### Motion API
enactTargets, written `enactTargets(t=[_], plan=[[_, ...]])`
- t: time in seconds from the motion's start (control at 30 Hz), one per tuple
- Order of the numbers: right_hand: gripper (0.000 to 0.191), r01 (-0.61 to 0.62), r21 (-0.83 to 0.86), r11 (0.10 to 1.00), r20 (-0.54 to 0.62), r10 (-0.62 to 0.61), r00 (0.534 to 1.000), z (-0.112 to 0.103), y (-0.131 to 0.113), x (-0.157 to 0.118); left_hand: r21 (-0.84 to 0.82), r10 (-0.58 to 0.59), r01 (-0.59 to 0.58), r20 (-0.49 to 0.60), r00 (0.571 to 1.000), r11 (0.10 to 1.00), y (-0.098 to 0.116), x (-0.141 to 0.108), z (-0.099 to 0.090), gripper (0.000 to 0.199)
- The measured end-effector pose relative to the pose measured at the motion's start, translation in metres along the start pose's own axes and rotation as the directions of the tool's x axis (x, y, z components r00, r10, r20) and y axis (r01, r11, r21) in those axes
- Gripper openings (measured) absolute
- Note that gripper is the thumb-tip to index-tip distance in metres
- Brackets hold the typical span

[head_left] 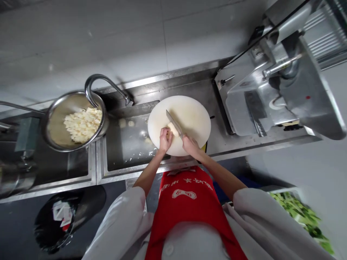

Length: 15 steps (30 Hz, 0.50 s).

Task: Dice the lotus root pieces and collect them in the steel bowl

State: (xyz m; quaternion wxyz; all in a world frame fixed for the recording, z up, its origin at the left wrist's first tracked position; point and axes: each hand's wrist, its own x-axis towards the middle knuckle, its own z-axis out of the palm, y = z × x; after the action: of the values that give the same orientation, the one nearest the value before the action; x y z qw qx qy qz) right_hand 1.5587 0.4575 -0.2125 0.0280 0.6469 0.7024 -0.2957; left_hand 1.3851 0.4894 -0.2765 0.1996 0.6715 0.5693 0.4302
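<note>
A round white cutting board (199,115) lies over the right part of the sink. Near its middle rests a pale, cream-coloured vegetable piece (172,129); its exact kind cannot be made out. My left hand (165,139) has its curled fingers pressed on the left end of this piece. The handle of a kitchen knife (173,121) is wrapped in my right hand (189,145). Its blade points away from me and to the left, along the right side of the vegetable piece, touching it or very close.
Left of the board, the sink (130,144) holds water and a few pale pieces. A steel pot (54,133) of cut pale pieces stands under the curved faucet (100,77). To the right sits a slicing machine (271,83) with a cleaver (255,112). Greens (300,213) fill a crate below.
</note>
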Motion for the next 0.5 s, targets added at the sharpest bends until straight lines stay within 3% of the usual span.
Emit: enactTargets(t=[0.07,0.17,0.5], plan=[[0.028,0.042,-0.007,0.999,-0.007,-0.042,0.999,-0.003,-0.002,0.006,-0.050,-0.007,0.008,0.030,1.000,0.999,0.001,-0.001,0.010,0.016],[0.027,0.061,-0.007,0.998,-0.007,-0.061,0.998,-0.007,-0.006,0.011,-0.097,-0.054,0.053,-0.014,0.998,0.994,0.001,0.000,0.019,0.019],[0.028,0.073,0.022,0.997,-0.010,-0.072,0.997,-0.005,-0.010,0.029,-0.118,-0.158,0.152,-0.036,0.987,0.981,-0.006,0.021,0.018,0.033]])
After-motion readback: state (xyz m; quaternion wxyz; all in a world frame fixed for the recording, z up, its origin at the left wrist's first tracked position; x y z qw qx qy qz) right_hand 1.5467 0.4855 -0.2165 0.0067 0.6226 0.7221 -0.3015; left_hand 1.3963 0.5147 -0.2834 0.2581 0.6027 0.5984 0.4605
